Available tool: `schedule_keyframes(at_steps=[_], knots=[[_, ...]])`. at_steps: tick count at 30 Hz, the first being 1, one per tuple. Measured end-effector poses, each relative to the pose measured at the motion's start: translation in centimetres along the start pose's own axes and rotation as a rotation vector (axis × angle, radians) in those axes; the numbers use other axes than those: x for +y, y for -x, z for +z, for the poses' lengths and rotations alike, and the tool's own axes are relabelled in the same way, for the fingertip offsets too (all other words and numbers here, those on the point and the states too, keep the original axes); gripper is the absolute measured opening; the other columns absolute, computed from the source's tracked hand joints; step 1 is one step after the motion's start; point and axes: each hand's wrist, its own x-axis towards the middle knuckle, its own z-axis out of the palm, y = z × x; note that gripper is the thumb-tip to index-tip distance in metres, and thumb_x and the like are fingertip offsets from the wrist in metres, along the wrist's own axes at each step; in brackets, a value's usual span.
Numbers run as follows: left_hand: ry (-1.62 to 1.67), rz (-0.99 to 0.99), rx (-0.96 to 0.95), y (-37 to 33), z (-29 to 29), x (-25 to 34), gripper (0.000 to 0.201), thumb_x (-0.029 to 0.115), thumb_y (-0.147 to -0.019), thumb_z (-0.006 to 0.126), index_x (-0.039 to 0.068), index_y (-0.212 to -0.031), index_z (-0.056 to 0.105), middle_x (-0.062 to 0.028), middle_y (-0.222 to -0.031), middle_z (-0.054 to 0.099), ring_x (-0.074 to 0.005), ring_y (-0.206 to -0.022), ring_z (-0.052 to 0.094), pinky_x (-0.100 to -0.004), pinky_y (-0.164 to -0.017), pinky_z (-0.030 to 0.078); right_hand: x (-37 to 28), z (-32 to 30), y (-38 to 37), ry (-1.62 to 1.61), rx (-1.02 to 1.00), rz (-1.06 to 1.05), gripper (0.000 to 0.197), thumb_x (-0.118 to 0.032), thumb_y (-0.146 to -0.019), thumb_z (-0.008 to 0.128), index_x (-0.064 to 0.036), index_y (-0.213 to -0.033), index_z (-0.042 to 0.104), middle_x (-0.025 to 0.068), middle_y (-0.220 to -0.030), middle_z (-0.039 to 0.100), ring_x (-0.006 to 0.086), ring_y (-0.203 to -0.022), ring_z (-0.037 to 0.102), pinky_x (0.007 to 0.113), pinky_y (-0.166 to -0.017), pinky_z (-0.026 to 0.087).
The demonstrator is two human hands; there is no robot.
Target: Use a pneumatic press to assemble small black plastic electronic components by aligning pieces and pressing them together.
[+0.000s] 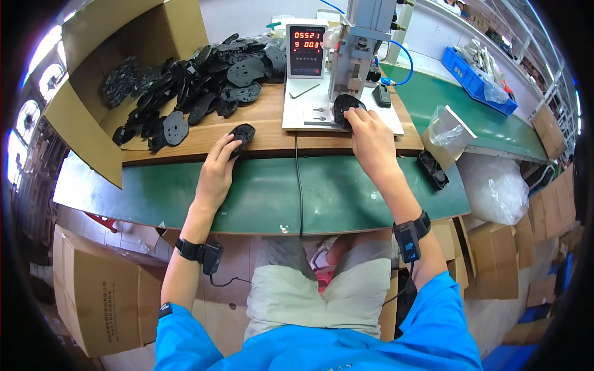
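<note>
My left hand grips a black oval plastic shell at the front edge of the wooden board, thumb and fingers closed round its near end. Farther right, my right hand is closed on a second black oval shell. That one is tilted up beneath the head of a metal press, over the white base plate. My fingers cover part of it. Small metal pins show on the plate just left of this shell.
A heap of black plastic shells spills from an open cardboard box at left. Behind the plate stands a counter with red digits; a hex key lies before it. A black cable crosses the green table. A black tray sits at right.
</note>
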Motion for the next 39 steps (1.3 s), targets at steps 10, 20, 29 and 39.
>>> schedule_keyframes(at_steps=[10,20,29,39], knots=[[0.021,-0.041,0.004,-0.1,-0.7,0.8,0.052,-0.011,-0.084,0.068,0.008,-0.132,0.066,-0.0159,-0.124,0.071,-0.0371,-0.114,0.068,-0.045,-0.096,0.056,-0.2,0.1,0.0,-0.007,-0.002,-0.007,0.029,0.005,-0.083,0.064,-0.0043,-0.11,0.064,0.0084,-0.111,0.068,0.0308,-0.105,0.066,0.043,-0.085,0.06],[-0.117,0.287,-0.038,-3.3,0.6,6.9,0.058,-0.011,-0.082,0.062,0.002,-0.138,0.061,-0.0209,-0.132,0.067,-0.04,-0.124,0.064,-0.0472,-0.106,0.053,0.3,0.1,0.5,-0.034,0.008,0.046,0.029,0.004,-0.081,0.067,-0.0078,-0.107,0.064,0.0071,-0.108,0.066,0.0307,-0.107,0.065,0.042,-0.082,0.061],[-0.246,0.58,-0.142,-9.7,8.7,13.1,0.052,0.0,-0.087,0.059,0.008,-0.139,0.063,-0.0209,-0.137,0.065,-0.0369,-0.131,0.062,-0.0483,-0.114,0.048,-2.0,-9.1,14.3,-0.441,0.304,0.15,0.046,0.013,-0.074,0.066,-0.0018,-0.117,0.066,0.0175,-0.123,0.07,0.0392,-0.111,0.066,0.046,-0.096,0.054],[-0.306,0.444,-0.136,-11.1,13.4,14.1,0.046,-0.002,-0.09,0.057,0.007,-0.134,0.063,-0.0259,-0.138,0.064,-0.0422,-0.131,0.061,-0.0482,-0.112,0.05,-3.8,-15.9,39.7,-0.195,0.087,0.821,0.037,0.014,-0.078,0.056,0.0021,-0.113,0.063,0.0192,-0.12,0.067,0.0381,-0.116,0.062,0.045,-0.107,0.046]])
